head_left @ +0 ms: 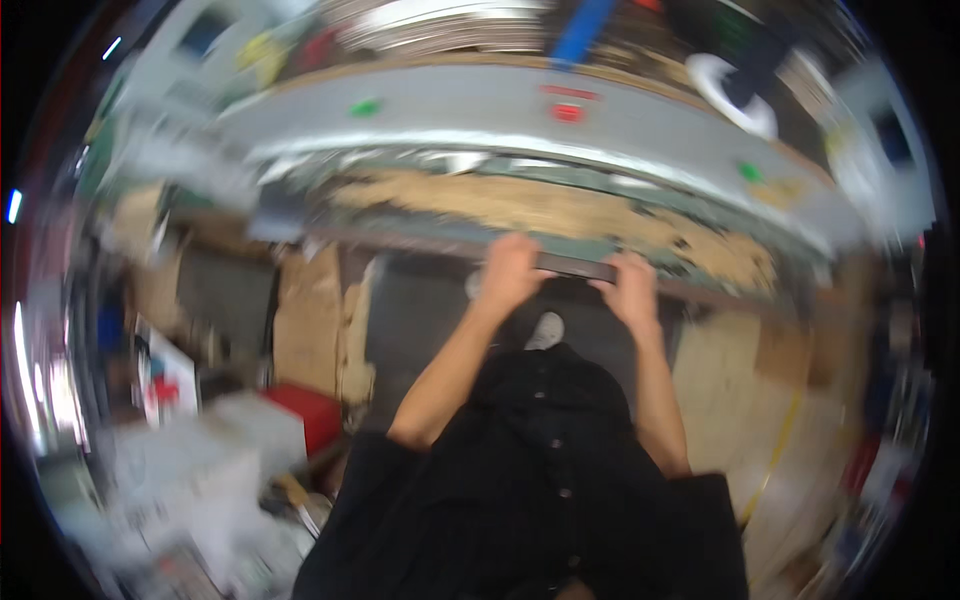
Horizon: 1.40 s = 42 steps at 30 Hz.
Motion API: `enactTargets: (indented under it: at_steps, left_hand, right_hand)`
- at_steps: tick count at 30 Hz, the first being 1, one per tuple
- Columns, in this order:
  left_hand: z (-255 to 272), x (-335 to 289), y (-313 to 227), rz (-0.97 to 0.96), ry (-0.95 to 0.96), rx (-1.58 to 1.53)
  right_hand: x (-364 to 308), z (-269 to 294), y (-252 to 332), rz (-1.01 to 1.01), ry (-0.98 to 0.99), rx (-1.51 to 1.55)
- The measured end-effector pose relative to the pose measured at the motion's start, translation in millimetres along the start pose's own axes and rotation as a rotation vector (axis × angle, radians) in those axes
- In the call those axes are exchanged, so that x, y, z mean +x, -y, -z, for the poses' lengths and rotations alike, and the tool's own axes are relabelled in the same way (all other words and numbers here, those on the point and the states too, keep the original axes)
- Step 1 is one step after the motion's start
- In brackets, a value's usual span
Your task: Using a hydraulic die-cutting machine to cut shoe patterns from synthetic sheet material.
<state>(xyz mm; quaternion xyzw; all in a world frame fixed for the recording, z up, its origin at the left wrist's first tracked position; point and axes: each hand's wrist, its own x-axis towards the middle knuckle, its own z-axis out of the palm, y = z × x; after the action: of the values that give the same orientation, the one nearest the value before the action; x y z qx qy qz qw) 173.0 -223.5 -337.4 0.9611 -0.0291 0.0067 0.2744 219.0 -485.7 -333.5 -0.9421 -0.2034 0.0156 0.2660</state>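
Both of my hands are at the front edge of a long machine bed, and the picture is smeared by motion. A short dark flat bar (577, 267) spans the gap between them. My left hand (511, 272) is closed around its left end, and my right hand (631, 287) grips its right end with bent fingers. Just beyond the bar lies the worn tan and green surface (480, 203) of the bed. Whether the bar rests on the bed's edge or is held just off it, I cannot tell.
A grey machine beam (450, 105) with red and green parts crosses above the bed. Stacked flat sheets (440, 28) lie behind it. Cardboard (307, 320) and a red box (305, 418) stand at the left. A yellow line (775, 460) marks the floor at the right.
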Motion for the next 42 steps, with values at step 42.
enactTargets:
  at_steps: [42]
  left_hand:
    - [-81.0, 84.2, 65.7, 0.25, -0.558, -0.431]
  right_hand:
    - [81.4, 53.2, -41.9, -0.365, -0.358, 0.741]
